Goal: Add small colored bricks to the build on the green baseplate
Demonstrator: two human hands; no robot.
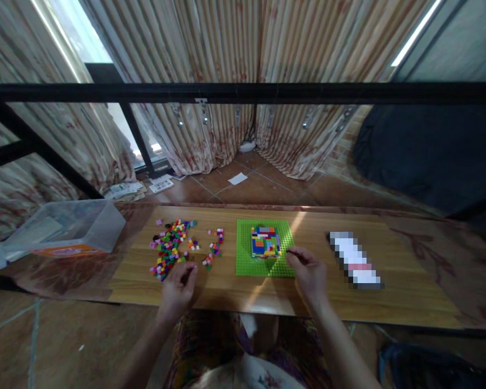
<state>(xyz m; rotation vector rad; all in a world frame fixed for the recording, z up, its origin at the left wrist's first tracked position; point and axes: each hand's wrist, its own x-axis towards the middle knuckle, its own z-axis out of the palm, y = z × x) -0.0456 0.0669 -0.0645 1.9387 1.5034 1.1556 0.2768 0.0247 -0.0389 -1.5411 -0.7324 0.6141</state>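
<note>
Colourful toy bricks stand stacked in a block point(264, 242) on a green studded baseplate point(245, 265). At the plate's right edge is my right hand point(310, 273), its thumb and fingers pinched together. A small dark bit shows at those fingertips, too small to name. My left hand point(178, 286) is closed in a pinch at the near edge of a pile of loose bricks point(172, 240); whatever is between its fingertips, if anything, I cannot make out. Between the pile and the baseplate lies a short row of loose bricks point(216, 246).
The wooden board point(243, 297) carries all the bricks. A clear plastic bin point(76, 227) with an orange label sits at the left. On the right lies a blurred-out phone-like slab point(355, 259). A black metal bar point(243, 93) crosses in front of striped curtains point(210, 48).
</note>
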